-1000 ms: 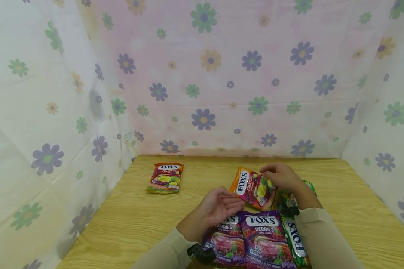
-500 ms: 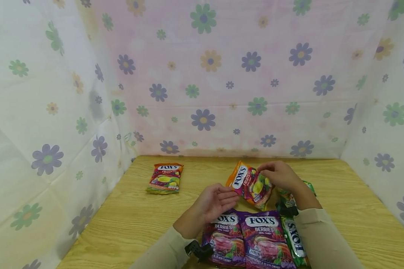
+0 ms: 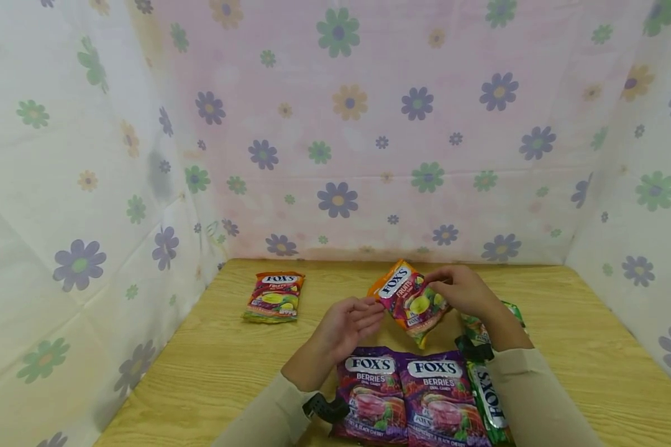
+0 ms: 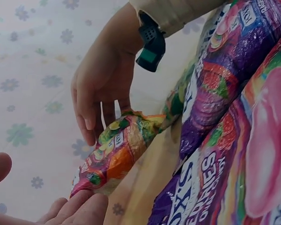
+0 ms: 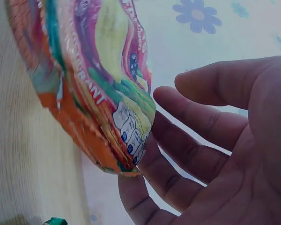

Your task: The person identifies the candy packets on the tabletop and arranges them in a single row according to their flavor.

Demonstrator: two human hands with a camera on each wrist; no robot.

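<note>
A tilted orange-and-magenta bag of Fox's Fruits candy (image 3: 416, 301) is between my two hands. My left hand (image 3: 341, 332) touches its left edge with extended fingertips, palm turned up. On the other side, the loosely bent fingers of my right hand (image 3: 465, 290) rest along the bag's edge. In the right wrist view, my right thumb (image 5: 210, 82) stays off the candy bag (image 5: 91, 79). Just below the hands lie two purple Fox's Berries bags (image 3: 369, 391) (image 3: 442, 394), side by side.
A second Fox's Fruits bag (image 3: 274, 298) lies at the table's back left. Green Fox's bags (image 3: 491, 400) (image 3: 514, 308) lie to the right, partly behind my right forearm. Flowered cloth (image 3: 338, 124) encloses the wooden table (image 3: 201, 372) at the back and sides.
Both hands have shifted a little left and back, carrying the Fruits bag with them. It now tilts more, its lower corner pointing toward me. The other bags have stayed put.
</note>
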